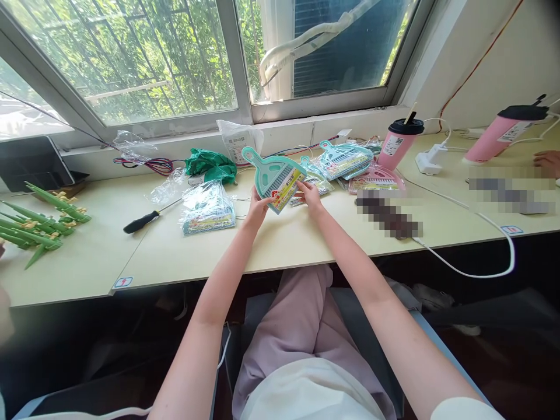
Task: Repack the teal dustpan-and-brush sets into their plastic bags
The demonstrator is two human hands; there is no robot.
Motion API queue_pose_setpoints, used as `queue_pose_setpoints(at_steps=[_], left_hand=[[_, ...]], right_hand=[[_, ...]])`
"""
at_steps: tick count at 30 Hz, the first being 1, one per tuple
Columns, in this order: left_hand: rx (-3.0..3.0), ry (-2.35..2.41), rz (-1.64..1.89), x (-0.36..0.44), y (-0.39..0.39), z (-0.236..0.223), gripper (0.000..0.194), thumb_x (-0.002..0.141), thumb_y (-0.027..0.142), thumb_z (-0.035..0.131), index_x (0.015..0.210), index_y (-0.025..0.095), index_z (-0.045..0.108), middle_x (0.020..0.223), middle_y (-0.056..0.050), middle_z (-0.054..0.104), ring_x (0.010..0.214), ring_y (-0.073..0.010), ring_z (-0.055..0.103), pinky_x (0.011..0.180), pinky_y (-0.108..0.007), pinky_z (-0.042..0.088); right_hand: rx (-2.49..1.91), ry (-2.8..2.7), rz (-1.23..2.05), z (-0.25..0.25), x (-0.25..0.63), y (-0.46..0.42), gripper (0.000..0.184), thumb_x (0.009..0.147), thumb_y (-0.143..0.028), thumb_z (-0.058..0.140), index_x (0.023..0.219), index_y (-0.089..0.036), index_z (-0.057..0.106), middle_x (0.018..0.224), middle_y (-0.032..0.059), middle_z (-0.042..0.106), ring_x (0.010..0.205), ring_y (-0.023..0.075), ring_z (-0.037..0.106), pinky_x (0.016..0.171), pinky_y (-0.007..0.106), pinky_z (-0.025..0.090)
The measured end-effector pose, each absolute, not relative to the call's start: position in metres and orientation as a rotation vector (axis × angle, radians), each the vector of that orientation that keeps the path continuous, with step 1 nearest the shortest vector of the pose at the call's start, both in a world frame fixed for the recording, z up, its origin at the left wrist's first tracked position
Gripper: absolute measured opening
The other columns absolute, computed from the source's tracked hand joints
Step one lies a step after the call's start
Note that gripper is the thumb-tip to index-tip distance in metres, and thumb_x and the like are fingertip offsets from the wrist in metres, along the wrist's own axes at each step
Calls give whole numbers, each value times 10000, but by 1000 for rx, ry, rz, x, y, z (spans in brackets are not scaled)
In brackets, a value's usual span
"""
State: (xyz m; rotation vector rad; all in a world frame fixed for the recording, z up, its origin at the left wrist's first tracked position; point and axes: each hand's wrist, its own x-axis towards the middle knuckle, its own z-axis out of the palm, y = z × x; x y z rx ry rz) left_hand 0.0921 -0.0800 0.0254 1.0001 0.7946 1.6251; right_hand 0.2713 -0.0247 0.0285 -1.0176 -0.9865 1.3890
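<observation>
A teal mini dustpan-and-brush set [273, 178] with a yellow and red label is held tilted above the pale desk [306, 236]. My left hand [257, 210] grips its lower left edge. My right hand [310, 195] pinches its right edge by the label. To the left of the left hand lies a bagged set in clear plastic [207, 208]. Behind the right hand sits a pile of more teal and pink sets [345, 163].
A black-handled screwdriver [142, 221] lies left of the bagged set. Green plastic stems [37, 224] lie at far left. Two pink cups [399, 142] [503, 131], a white cable [476, 268] and another person's hand [546, 162] are at right. Crumpled green cloth [210, 164] sits by the window.
</observation>
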Motion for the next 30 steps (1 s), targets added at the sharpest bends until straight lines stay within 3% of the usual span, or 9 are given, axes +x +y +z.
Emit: queue_pose_setpoints(at_steps=[5, 8, 12, 19, 30], left_hand=[[990, 760, 1644, 91, -81, 26, 946, 545, 106, 814, 1405, 313, 479, 1312, -35, 688, 1278, -278, 620, 1064, -397, 492], [989, 747, 1647, 90, -81, 26, 960, 545, 117, 814, 1416, 322, 468, 1336, -33, 678, 1270, -272, 624, 1058, -394, 495], [987, 770, 1615, 90, -80, 24, 970, 543, 114, 816, 1425, 310, 461, 1302, -32, 688, 1261, -269, 624, 1080, -408, 482], [1021, 773, 1607, 92, -78, 22, 921, 557, 116, 810, 1395, 292, 470, 1291, -38, 693, 1291, -279, 611, 1123, -439, 458], [1090, 808, 1568, 92, -83, 28, 960, 604, 183, 860, 1449, 304, 421, 1354, -66, 659, 1289, -284, 626, 1157, -473, 456]], right_hand=[[-816, -1055, 1586, 26, 267, -27, 286, 846, -446, 790, 956, -208, 677, 871, 19, 779, 719, 131, 738, 649, 240, 619], [-778, -1130, 1612, 24, 264, -31, 315, 769, -347, 875, 984, -212, 689, 977, 32, 803, 832, 160, 771, 744, 270, 640], [-841, -1103, 1599, 20, 264, -32, 310, 708, -288, 917, 921, -196, 712, 961, 48, 812, 889, 200, 783, 817, 313, 645], [-861, -1080, 1581, 23, 267, -29, 298, 654, -238, 945, 845, -182, 723, 906, 57, 809, 886, 243, 790, 815, 363, 666], [-872, -1066, 1578, 28, 269, -32, 196, 733, -145, 872, 852, -163, 718, 885, 63, 812, 837, 224, 794, 789, 339, 670]])
